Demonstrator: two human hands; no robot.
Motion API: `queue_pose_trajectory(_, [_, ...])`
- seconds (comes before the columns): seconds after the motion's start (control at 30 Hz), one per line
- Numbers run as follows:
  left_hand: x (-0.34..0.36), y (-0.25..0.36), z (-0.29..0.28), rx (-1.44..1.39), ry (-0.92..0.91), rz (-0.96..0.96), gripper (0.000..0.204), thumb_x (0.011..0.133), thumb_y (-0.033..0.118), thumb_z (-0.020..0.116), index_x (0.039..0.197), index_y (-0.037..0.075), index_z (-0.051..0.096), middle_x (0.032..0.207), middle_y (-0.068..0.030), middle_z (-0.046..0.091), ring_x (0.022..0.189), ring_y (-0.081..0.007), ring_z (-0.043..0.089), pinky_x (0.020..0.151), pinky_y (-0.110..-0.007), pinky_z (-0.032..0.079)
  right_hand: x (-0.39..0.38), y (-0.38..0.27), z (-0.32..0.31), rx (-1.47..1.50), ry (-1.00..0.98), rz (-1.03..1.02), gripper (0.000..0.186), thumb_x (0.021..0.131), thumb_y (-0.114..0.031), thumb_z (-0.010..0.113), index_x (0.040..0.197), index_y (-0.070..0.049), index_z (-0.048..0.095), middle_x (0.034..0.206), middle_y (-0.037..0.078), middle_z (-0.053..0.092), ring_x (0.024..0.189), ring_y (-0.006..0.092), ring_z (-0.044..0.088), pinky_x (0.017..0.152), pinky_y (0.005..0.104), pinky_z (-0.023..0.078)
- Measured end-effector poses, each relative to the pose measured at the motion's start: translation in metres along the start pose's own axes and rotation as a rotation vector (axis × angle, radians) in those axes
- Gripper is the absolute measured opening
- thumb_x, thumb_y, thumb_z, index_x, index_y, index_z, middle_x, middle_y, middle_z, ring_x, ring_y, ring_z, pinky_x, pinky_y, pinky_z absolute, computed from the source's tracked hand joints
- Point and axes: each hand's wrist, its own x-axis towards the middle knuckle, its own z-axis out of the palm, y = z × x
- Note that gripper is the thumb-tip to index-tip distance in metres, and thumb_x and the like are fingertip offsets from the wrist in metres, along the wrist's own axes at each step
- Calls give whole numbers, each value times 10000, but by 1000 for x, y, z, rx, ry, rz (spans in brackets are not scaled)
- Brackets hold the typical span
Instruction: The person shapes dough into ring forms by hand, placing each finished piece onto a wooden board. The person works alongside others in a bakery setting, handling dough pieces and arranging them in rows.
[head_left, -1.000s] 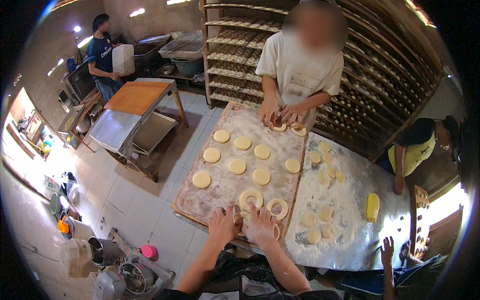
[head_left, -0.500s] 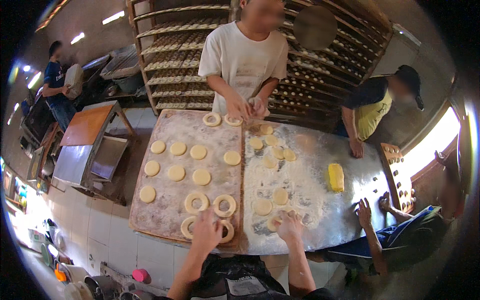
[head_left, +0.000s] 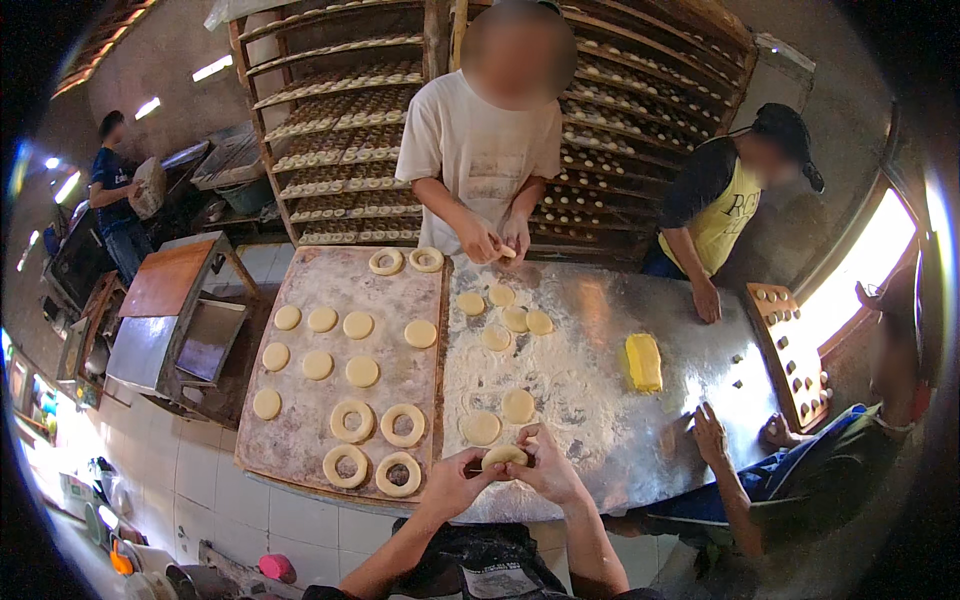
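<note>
My left hand point(head_left: 457, 482) and my right hand point(head_left: 547, 470) grip a pale piece of dough point(head_left: 505, 457) between them at the near edge of the metal table point(head_left: 700, 380); whether it has a hole, I cannot tell. To their left lies a wooden board point(head_left: 290, 440) with several dough rings point(head_left: 352, 408) and several flat dough discs point(head_left: 362, 371). More discs point(head_left: 517, 405) lie in spread flour just beyond my hands.
A co-worker in white point(head_left: 480, 150) handles dough opposite. Two co-workers are at the right point(head_left: 700, 230) point(head_left: 850, 470), near a yellow block point(head_left: 643, 362) and an upright-edged board point(head_left: 775, 330). Behind stand dough racks point(head_left: 350, 120), a side table point(head_left: 160, 280) and another person point(head_left: 115, 200).
My hands have moved right, from the rings on the board to the metal table, and have come together on a dough piece. My view has turned, bringing the right-hand co-workers further in.
</note>
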Motion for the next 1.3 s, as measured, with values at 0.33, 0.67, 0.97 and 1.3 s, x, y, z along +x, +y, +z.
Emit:
queue_pose_trajectory(0.33, [-9, 30, 26, 607, 568, 380, 382, 816, -51, 596, 1180, 47, 536, 1026, -206, 576, 893, -390, 621, 729, -430, 536, 44, 23, 30, 258, 35, -228, 623, 810, 12, 628, 1379, -55, 385, 1186, 147, 563, 1017, 263, 597, 899, 348, 485])
queue_pose_trajectory(0.67, [-40, 5, 8, -684, 364, 317, 406, 935, 31, 566, 1309, 55, 409, 876, -25, 552, 760, -91, 552, 638, -238, 439, 39, -16, 54, -84, -293, -322, 695, 951, -550, 491, 1332, 22, 388, 781, 134, 625, 787, 281, 653, 744, 397, 560])
queue_pose_trajectory(0.97, [-58, -20, -59, 333, 665, 259, 334, 1037, 323, 475, 1188, 26, 491, 710, -119, 631, 593, -309, 656, 557, -373, 511, 60, 7, 142, -17, -388, -416, 774, 992, -664, 279, 1348, 0, 457, 1344, 171, 523, 1254, 321, 508, 1080, 440, 380])
queue_pose_trajectory(1.3, [-83, -34, -166, 254, 750, 314, 120, 995, 166, 534, 987, 51, 568, 664, -185, 633, 604, -393, 653, 534, -460, 504, 93, 7, 244, 583, -515, -188, 771, 936, -641, 506, 1410, -49, 365, 1097, 165, 584, 928, 338, 607, 822, 391, 497])
